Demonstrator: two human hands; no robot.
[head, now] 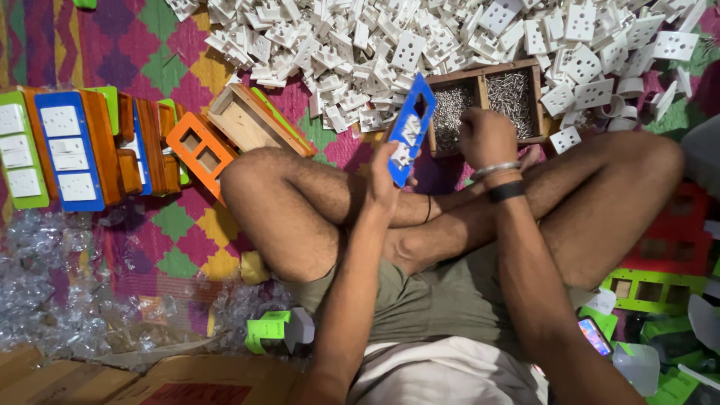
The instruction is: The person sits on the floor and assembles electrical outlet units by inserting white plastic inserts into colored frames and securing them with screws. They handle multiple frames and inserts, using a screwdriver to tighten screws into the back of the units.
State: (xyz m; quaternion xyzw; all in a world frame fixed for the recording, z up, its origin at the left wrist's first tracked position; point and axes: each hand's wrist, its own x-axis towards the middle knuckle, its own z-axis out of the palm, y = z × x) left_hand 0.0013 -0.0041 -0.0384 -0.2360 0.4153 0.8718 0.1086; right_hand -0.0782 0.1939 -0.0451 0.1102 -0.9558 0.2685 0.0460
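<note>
A: Ground cover? A woven mat (187,225), diamonds in pink, green, yellow.

B: On it, far side: heap of white socket parts (360,45), with a wooden tray (484,75) of screws at its edge.

A: Left: finished switchboards (67,150) in a row, an orange frame (196,150), a wooden box (247,120). Near side: crumpled clear plastic wrap (45,277).

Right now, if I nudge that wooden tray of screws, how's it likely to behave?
The wooden tray is low and flat, so it probably slides rather than tips. Both compartments of loose screws likely make it heavy for its size, and they may shift. The right hand hovers at its near edge.
</note>
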